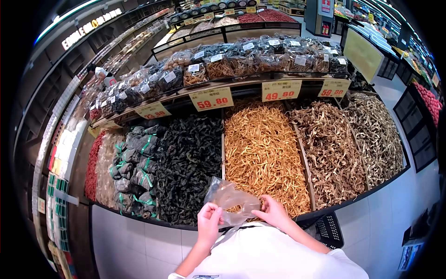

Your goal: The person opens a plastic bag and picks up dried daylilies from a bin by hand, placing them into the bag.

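Observation:
A clear plastic bag (226, 191) is stretched between my two hands, in front of the bins. My left hand (210, 218) pinches its left side, fingers curled in. On the other side, my right hand (275, 212) has its thumb and fingers around the bag's right edge. Behind the bag lie a bin of dark, crinkled dried food (188, 162) and a bin of golden, strand-like dried food (260, 153). The bag hangs over the front edge of these bins.
Brownish dried strips (327, 153) fill a bin to the right, and dark bundles with green ties (139, 162) lie to the left. Price signs (211, 98) stand below a shelf of packaged goods (223, 68). A black basket (329, 230) is at my right side.

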